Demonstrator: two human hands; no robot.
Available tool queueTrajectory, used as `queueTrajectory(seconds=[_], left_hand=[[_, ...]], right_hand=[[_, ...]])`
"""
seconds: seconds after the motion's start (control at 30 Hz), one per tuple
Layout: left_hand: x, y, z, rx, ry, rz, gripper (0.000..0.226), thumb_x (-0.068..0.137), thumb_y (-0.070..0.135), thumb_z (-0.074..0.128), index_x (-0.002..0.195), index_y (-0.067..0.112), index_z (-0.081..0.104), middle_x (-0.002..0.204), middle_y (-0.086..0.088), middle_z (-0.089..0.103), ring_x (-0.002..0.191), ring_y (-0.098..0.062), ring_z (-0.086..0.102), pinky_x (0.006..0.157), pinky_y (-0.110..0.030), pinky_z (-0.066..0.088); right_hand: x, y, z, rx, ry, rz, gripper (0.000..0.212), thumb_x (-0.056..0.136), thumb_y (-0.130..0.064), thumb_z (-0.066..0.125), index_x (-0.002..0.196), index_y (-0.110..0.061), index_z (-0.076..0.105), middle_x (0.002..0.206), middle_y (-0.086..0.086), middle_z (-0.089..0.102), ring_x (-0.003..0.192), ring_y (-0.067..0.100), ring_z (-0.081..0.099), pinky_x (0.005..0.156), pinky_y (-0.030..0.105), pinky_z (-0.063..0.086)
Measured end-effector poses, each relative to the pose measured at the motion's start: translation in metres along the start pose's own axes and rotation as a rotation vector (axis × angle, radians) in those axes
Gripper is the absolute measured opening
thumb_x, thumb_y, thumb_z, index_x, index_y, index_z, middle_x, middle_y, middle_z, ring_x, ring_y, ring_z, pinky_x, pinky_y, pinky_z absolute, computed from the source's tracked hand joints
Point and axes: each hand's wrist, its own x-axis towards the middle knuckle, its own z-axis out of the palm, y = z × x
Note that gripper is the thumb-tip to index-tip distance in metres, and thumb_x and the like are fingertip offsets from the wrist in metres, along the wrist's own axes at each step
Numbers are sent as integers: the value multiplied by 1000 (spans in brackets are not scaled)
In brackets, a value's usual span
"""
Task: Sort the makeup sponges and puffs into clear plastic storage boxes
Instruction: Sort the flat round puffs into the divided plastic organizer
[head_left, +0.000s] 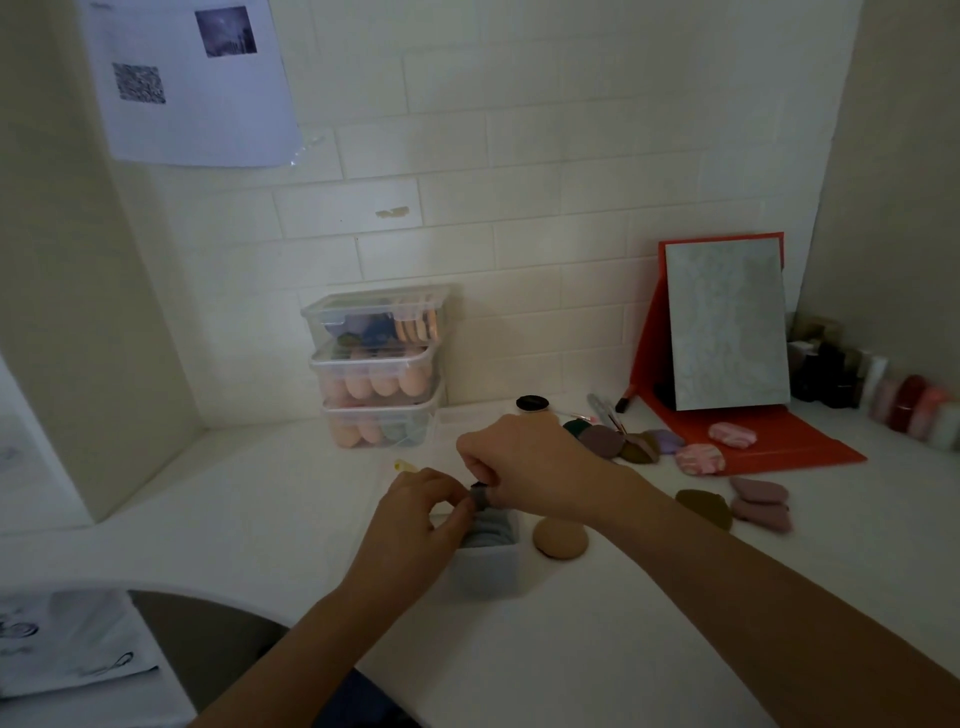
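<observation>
Just below the middle of the frame, both hands meet over a small clear box (485, 569) that stands on the white counter (597, 649). The right hand (524, 460) pinches a dark grey puff (479, 496) at its top edge, fingertips pressed together on it, while the left hand (415, 519) closes its thumb and fingers against the puff's other side and the box's near-left rim. The puff stands on edge, its flat faces upright, directly above the open box. Inside the box a row of blue-grey puffs (491, 530) already stands on edge in the same way, so the held puff lies parallel to them and at the far end of the row.

The coming move probably turns on this: the free slot lies straight below the pinch, so the puff needs to travel downward with its faces kept upright. Both hands are equally near; the right one carries the puff, the left seems to steady the box.

A tan round puff (560, 540) lies flat just right of the box. More loose puffs (758, 501) lie further right, well apart. Three stacked filled boxes (376, 364) stand against the wall, above the hands in the frame.
</observation>
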Motion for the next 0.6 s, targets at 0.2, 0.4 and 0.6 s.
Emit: queueTrajectory(seconds=[0.2, 0.4, 0.6], left_hand=[[0, 1, -1, 0, -25, -9, 14, 90, 21, 56, 87, 22, 69, 84, 26, 54, 90, 4, 46, 76, -3, 29], [2, 5, -4, 6, -39, -25, 16, 90, 21, 56, 89, 22, 72, 79, 30, 53, 83, 10, 48, 74, 0, 31], [4, 7, -5, 7, -91, -33, 17, 92, 24, 53, 87, 23, 70, 74, 25, 51, 77, 5, 50, 69, -4, 33]], right_hand=[[0, -5, 1, 87, -12, -18, 16, 80, -13, 59, 74, -22, 47, 63, -11, 40, 65, 7, 40, 52, 19, 21], [2, 4, 9, 148, -39, 56, 13, 79, -9, 60, 75, -21, 56, 67, -12, 46, 72, 8, 48, 59, 21, 36], [-4, 17, -14, 593, -284, 166, 10, 87, -15, 62, 95, -16, 68, 88, -3, 72, 50, 10, 55, 56, 20, 47]])
